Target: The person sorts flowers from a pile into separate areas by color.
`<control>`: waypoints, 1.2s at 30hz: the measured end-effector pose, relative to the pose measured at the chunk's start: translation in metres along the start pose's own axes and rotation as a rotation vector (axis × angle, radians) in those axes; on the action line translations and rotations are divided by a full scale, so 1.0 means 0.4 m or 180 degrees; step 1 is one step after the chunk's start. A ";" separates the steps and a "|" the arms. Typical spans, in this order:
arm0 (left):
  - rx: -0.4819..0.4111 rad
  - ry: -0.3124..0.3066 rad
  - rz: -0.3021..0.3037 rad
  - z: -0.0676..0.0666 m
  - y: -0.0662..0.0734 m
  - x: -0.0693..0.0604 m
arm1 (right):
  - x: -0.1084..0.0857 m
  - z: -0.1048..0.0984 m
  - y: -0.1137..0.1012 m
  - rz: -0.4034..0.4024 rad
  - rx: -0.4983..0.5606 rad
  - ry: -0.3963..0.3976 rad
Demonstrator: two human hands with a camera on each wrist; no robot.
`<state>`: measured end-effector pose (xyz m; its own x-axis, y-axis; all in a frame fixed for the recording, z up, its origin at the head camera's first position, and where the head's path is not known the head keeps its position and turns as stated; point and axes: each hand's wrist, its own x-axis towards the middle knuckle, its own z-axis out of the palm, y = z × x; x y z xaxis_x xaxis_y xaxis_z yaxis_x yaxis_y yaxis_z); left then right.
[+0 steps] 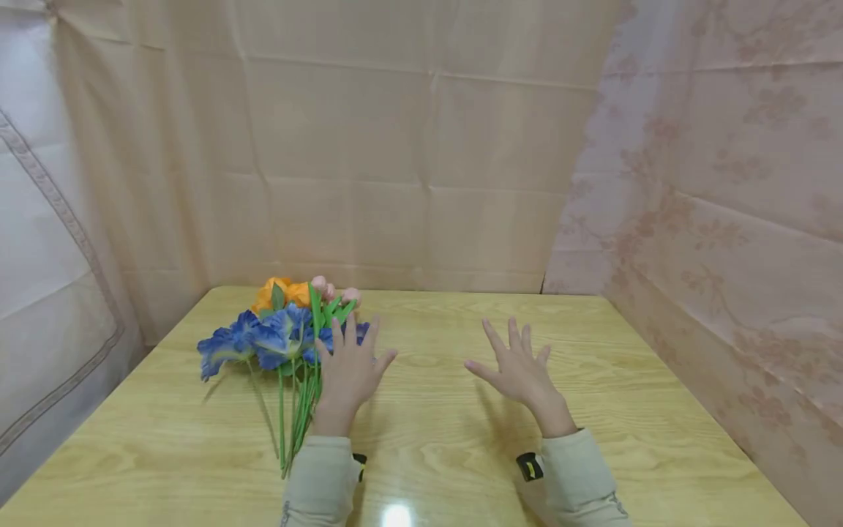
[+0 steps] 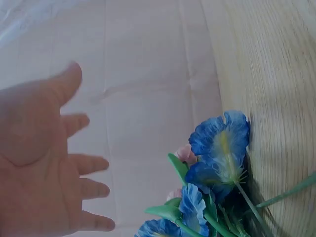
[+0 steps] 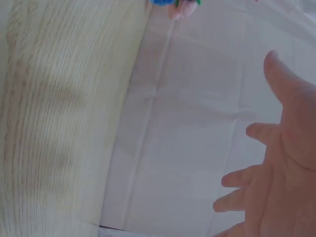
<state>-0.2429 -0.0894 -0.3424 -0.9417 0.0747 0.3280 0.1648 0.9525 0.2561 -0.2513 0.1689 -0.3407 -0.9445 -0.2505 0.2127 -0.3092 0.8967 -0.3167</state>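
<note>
My left hand (image 1: 351, 369) is held above the table with its fingers spread, in front of the right part of a bunch of artificial flowers. Blue flowers (image 1: 283, 337) with long green stems (image 1: 282, 417) lie on the left of the table. Behind them are orange flowers (image 1: 273, 293) and pink buds (image 1: 351, 296) with green leaves. In the left wrist view, a blue bloom (image 2: 222, 148) appears beyond the fingertips, apart from the hand. My right hand (image 1: 520, 369) hovers over the table's right half, fingers spread, holding nothing. A pink bud (image 3: 186, 8) shows at the top of the right wrist view.
The wood-grain table (image 1: 435, 454) reaches back to a beige cloth (image 1: 342, 146). A floral curtain (image 1: 737, 219) hangs along the right side, and a white cloth with a braided trim (image 1: 53, 293) hangs at the left.
</note>
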 end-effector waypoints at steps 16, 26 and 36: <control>-0.0531 0.0041 -0.1373 -0.013 -0.112 -0.008 | -0.007 -0.005 -0.014 0.0098 0.0341 -0.0223; -0.0494 -0.0245 -0.1565 0.013 -0.150 -0.017 | -0.011 -0.005 -0.024 0.0052 0.0324 -0.0181; -0.0534 -0.0179 -0.1645 0.013 -0.149 -0.020 | -0.011 0.001 -0.026 0.0009 0.0402 -0.0270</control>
<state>-0.2469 -0.1452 -0.3651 -0.9260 -0.3705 0.0730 -0.2833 0.8095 0.5142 -0.2441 0.1604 -0.3389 -0.9497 -0.2827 0.1344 -0.3130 0.8457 -0.4322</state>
